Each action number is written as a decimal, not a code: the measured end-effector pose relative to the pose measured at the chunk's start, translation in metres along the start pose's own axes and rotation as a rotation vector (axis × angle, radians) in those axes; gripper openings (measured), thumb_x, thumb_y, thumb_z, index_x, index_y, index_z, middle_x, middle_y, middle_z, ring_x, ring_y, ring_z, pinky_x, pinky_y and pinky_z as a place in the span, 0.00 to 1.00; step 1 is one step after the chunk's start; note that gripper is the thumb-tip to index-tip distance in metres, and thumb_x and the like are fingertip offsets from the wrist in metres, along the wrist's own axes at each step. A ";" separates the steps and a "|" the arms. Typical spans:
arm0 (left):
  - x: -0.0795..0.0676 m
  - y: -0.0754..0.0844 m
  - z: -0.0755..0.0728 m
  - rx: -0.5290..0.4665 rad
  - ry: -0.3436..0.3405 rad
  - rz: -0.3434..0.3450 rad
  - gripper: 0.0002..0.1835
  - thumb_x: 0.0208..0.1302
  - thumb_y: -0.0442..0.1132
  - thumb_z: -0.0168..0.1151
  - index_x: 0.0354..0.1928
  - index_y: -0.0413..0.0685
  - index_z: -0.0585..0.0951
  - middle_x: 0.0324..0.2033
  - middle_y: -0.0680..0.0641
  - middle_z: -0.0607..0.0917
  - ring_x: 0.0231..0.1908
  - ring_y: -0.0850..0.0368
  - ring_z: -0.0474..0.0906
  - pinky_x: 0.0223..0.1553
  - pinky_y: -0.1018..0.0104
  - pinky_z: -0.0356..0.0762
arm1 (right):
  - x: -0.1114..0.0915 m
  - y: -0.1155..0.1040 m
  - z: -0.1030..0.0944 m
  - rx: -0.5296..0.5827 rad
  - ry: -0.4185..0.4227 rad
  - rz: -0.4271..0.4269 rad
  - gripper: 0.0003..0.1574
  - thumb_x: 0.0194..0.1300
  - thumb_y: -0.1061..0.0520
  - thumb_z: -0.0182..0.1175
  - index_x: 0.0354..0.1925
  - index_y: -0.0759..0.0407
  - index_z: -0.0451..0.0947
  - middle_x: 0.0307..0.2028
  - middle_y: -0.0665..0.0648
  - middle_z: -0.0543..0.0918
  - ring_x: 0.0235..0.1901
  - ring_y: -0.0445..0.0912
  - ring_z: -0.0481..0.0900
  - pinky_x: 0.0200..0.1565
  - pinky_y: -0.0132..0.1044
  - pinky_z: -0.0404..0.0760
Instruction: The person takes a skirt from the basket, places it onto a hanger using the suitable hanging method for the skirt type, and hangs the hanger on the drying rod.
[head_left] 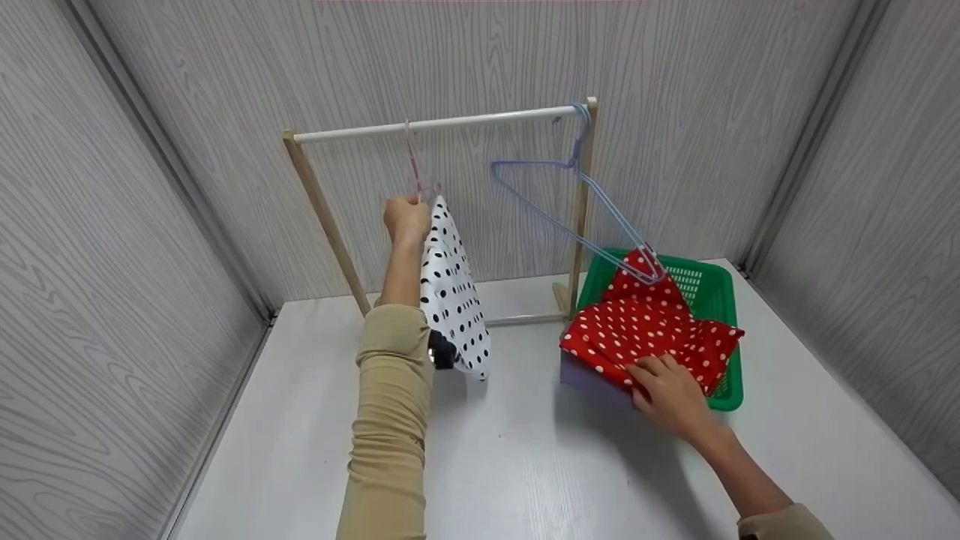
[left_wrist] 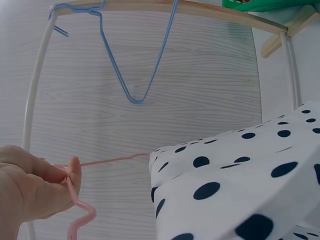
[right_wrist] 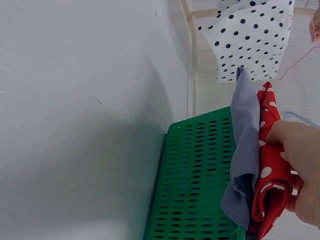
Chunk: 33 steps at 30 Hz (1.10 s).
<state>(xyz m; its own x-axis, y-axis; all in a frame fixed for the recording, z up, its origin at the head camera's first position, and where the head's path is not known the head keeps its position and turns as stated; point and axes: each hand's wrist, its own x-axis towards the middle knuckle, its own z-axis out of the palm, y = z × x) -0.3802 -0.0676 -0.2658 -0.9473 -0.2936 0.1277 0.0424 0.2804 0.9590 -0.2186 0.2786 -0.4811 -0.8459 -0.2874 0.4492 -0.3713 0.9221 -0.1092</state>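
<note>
At the rack, my left hand point(head_left: 407, 219) pinches the wire of a pink clothes hanger point(left_wrist: 115, 160) between thumb and fingers. Its hook reaches the rack's white rod point(head_left: 495, 118). A white cloth with black dots point(head_left: 454, 300) hangs from this hanger beside my left forearm. Over at the basket, my right hand point(head_left: 671, 397) grips the near edge of a red cloth with white dots point(head_left: 637, 322), which lies spread over the green basket point(head_left: 721, 300). Folded red fabric shows between thumb and fingers in the right wrist view. A greyish-purple cloth point(right_wrist: 245, 110) hangs over the basket's side next to it.
Blue hangers point(head_left: 536, 213) hang at the rod's right end, their lower corner overlapping the red cloth in the head view. The rack's wooden posts point(head_left: 322, 210) stand on the white table point(head_left: 510, 465). Wood-grain panels point(head_left: 225, 75) enclose the back and both sides.
</note>
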 end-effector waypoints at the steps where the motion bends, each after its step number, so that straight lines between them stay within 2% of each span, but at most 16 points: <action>1: 0.000 -0.001 -0.001 -0.001 -0.002 -0.003 0.20 0.63 0.27 0.45 0.56 0.31 0.72 0.55 0.37 0.75 0.57 0.49 0.69 0.50 0.66 0.70 | 0.000 0.000 0.000 0.005 -0.004 0.001 0.25 0.49 0.57 0.69 0.48 0.62 0.80 0.44 0.61 0.79 0.42 0.54 0.71 0.42 0.48 0.74; 5: 0.000 -0.004 -0.004 -0.012 -0.001 -0.023 0.21 0.63 0.27 0.44 0.59 0.32 0.70 0.58 0.37 0.73 0.60 0.48 0.66 0.56 0.64 0.66 | 0.000 -0.002 0.000 0.016 -0.018 0.004 0.25 0.50 0.57 0.69 0.48 0.62 0.79 0.44 0.61 0.79 0.43 0.54 0.71 0.43 0.48 0.74; 9: 0.001 -0.010 -0.005 -0.025 -0.002 -0.048 0.22 0.64 0.28 0.44 0.61 0.34 0.69 0.57 0.38 0.73 0.57 0.50 0.69 0.52 0.67 0.69 | 0.000 -0.002 0.001 0.013 -0.003 -0.008 0.25 0.50 0.57 0.69 0.48 0.62 0.80 0.44 0.61 0.79 0.42 0.54 0.71 0.42 0.47 0.74; 11: 0.002 -0.013 -0.004 -0.035 -0.009 -0.072 0.22 0.64 0.28 0.45 0.60 0.33 0.69 0.52 0.37 0.77 0.47 0.53 0.76 0.42 0.70 0.74 | 0.001 -0.002 0.001 0.013 0.007 -0.017 0.25 0.49 0.57 0.69 0.48 0.62 0.80 0.43 0.61 0.79 0.42 0.54 0.71 0.42 0.47 0.73; 13: 0.002 -0.016 -0.004 -0.024 -0.032 -0.096 0.21 0.63 0.28 0.45 0.59 0.33 0.70 0.43 0.39 0.81 0.35 0.58 0.79 0.31 0.74 0.73 | 0.001 -0.002 0.001 0.015 0.012 -0.023 0.25 0.49 0.58 0.69 0.47 0.63 0.80 0.43 0.61 0.79 0.42 0.54 0.71 0.42 0.47 0.73; 15: 0.000 -0.020 -0.006 0.014 -0.062 -0.112 0.19 0.63 0.28 0.46 0.55 0.32 0.73 0.32 0.43 0.82 0.24 0.61 0.75 0.23 0.76 0.69 | 0.001 -0.002 0.000 0.017 0.008 -0.022 0.24 0.49 0.58 0.69 0.47 0.63 0.80 0.44 0.61 0.79 0.42 0.55 0.71 0.42 0.48 0.73; 17: -0.004 -0.025 -0.009 0.092 -0.102 -0.113 0.16 0.63 0.30 0.47 0.51 0.32 0.76 0.25 0.47 0.82 0.18 0.64 0.70 0.19 0.76 0.64 | 0.001 -0.002 0.001 0.019 -0.002 -0.017 0.24 0.50 0.58 0.68 0.47 0.63 0.80 0.44 0.62 0.79 0.43 0.55 0.71 0.42 0.48 0.73; 20: -0.014 -0.031 -0.017 0.263 -0.155 -0.063 0.14 0.64 0.34 0.48 0.45 0.34 0.80 0.23 0.48 0.83 0.15 0.65 0.64 0.17 0.75 0.58 | 0.001 -0.002 0.001 0.019 -0.013 -0.015 0.24 0.51 0.58 0.68 0.48 0.63 0.79 0.44 0.62 0.79 0.43 0.55 0.71 0.43 0.48 0.73; 22: -0.022 -0.035 -0.022 0.337 -0.190 -0.020 0.14 0.65 0.36 0.49 0.43 0.35 0.80 0.24 0.46 0.84 0.13 0.65 0.60 0.15 0.74 0.55 | 0.001 -0.002 0.002 0.018 -0.013 -0.017 0.23 0.51 0.58 0.67 0.48 0.63 0.79 0.44 0.62 0.79 0.43 0.55 0.71 0.43 0.48 0.73; 24: -0.032 -0.039 -0.026 0.383 -0.225 0.019 0.14 0.65 0.37 0.50 0.42 0.35 0.81 0.23 0.45 0.84 0.12 0.66 0.58 0.15 0.74 0.53 | 0.002 -0.002 0.002 0.014 -0.009 -0.019 0.23 0.51 0.58 0.67 0.48 0.63 0.79 0.44 0.62 0.79 0.43 0.56 0.71 0.43 0.48 0.72; 27: -0.047 -0.049 -0.029 0.407 -0.277 0.041 0.13 0.65 0.38 0.50 0.40 0.37 0.81 0.19 0.49 0.82 0.12 0.66 0.59 0.15 0.72 0.54 | 0.001 -0.002 0.001 0.009 -0.007 -0.019 0.24 0.51 0.58 0.67 0.48 0.63 0.79 0.44 0.62 0.79 0.43 0.56 0.71 0.43 0.49 0.73; 30: -0.060 -0.063 -0.029 0.403 -0.245 0.087 0.14 0.67 0.39 0.47 0.39 0.39 0.82 0.16 0.52 0.79 0.13 0.64 0.62 0.15 0.71 0.56 | 0.000 -0.002 0.001 0.012 -0.003 -0.014 0.24 0.50 0.58 0.68 0.48 0.63 0.79 0.44 0.62 0.79 0.43 0.56 0.71 0.42 0.49 0.73; 33: -0.067 -0.078 -0.027 0.354 -0.112 0.158 0.15 0.69 0.38 0.45 0.38 0.39 0.81 0.18 0.50 0.78 0.17 0.62 0.66 0.18 0.70 0.60 | -0.001 -0.001 0.001 0.019 0.001 -0.012 0.25 0.49 0.58 0.68 0.48 0.63 0.79 0.44 0.62 0.79 0.43 0.56 0.71 0.43 0.49 0.73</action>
<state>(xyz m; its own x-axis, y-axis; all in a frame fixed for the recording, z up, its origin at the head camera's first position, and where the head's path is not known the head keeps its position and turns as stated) -0.3119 -0.0944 -0.3419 -0.9675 -0.1257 0.2193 0.0968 0.6173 0.7807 -0.2176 0.2780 -0.4826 -0.8411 -0.2983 0.4512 -0.3885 0.9135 -0.1204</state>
